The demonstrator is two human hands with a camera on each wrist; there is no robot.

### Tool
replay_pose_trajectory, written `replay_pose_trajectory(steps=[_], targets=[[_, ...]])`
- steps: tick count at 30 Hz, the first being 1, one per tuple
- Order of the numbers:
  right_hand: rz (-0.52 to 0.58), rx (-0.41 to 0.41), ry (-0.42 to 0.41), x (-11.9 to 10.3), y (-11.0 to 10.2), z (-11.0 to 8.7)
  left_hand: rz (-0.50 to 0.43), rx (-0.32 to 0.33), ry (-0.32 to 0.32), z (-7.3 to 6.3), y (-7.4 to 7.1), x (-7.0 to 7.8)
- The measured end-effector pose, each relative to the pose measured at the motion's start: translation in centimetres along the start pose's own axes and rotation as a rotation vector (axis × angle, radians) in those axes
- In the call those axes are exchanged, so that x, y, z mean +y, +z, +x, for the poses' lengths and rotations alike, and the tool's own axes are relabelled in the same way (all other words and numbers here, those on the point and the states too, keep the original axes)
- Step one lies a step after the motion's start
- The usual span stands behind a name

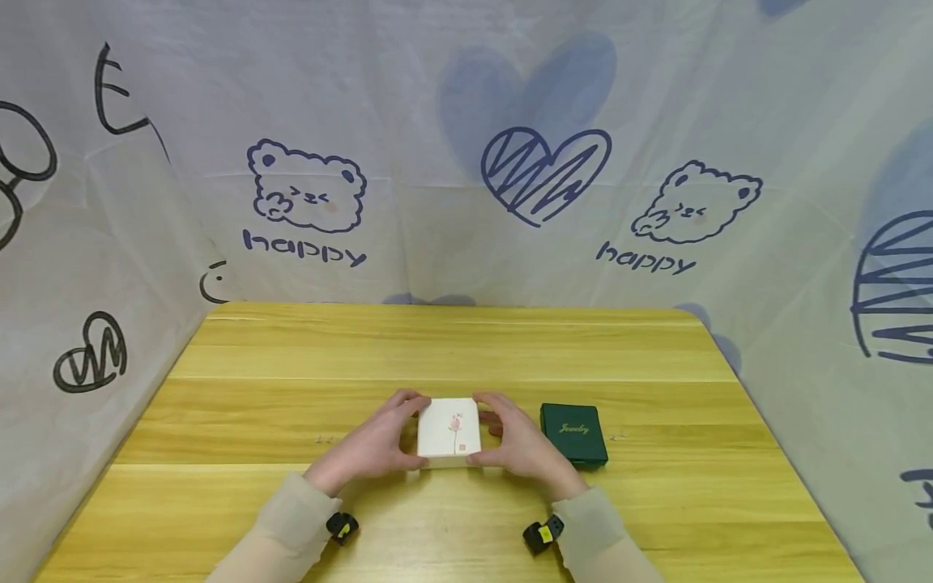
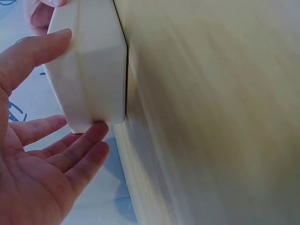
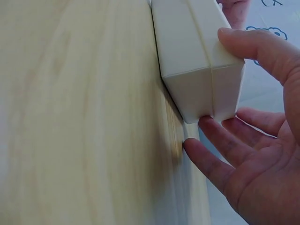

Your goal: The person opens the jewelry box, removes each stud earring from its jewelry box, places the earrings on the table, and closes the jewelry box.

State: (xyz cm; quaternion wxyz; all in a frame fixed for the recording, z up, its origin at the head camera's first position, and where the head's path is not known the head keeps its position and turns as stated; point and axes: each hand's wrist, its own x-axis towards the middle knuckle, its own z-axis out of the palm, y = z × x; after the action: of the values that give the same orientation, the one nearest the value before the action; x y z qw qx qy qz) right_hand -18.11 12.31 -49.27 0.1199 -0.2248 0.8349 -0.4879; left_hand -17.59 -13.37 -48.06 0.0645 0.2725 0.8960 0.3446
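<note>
A small square white box (image 1: 440,427) with a pink flower drawn on its lid sits on the wooden table, between the two hands in the head view. My left hand (image 1: 375,444) grips its left side, the thumb at the near face and the fingertips at the far edge. From the other side my right hand (image 1: 521,444) holds it the same way. In the left wrist view a seam runs round the white box (image 2: 101,70) between lid and base, with the thumb on the lid part. The right wrist view shows the right thumb (image 3: 243,44) against the lid too.
A dark green box (image 1: 573,445) with gold "Jewelry" lettering lies just right of my right hand. The table (image 1: 452,348) ends at a white cloth backdrop (image 1: 423,219) with drawn bears and hearts. Black wrist bands sit on both sleeves.
</note>
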Motion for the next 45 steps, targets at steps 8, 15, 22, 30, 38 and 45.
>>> replay_pose_trajectory(steps=[8,15,22,30,38,45], targets=[[-0.022,-0.003,0.001,-0.12,0.03,0.07,0.020,-0.014,-0.024,0.06,0.14,0.12],[-0.068,-0.003,-0.003,0.02,0.15,0.13,0.049,-0.028,-0.049,0.17,0.41,0.00],[-0.107,-0.006,0.014,0.08,0.22,0.15,0.057,-0.041,-0.065,0.21,0.52,0.22],[-0.135,-0.011,0.025,0.11,0.32,0.14,0.081,-0.047,-0.072,0.23,0.68,0.16],[-0.140,-0.019,0.036,0.00,0.26,0.19,0.061,-0.045,-0.086,0.18,0.64,0.47],[-0.160,-0.018,0.031,0.00,0.29,0.23,0.067,-0.049,-0.085,0.11,0.49,0.39]])
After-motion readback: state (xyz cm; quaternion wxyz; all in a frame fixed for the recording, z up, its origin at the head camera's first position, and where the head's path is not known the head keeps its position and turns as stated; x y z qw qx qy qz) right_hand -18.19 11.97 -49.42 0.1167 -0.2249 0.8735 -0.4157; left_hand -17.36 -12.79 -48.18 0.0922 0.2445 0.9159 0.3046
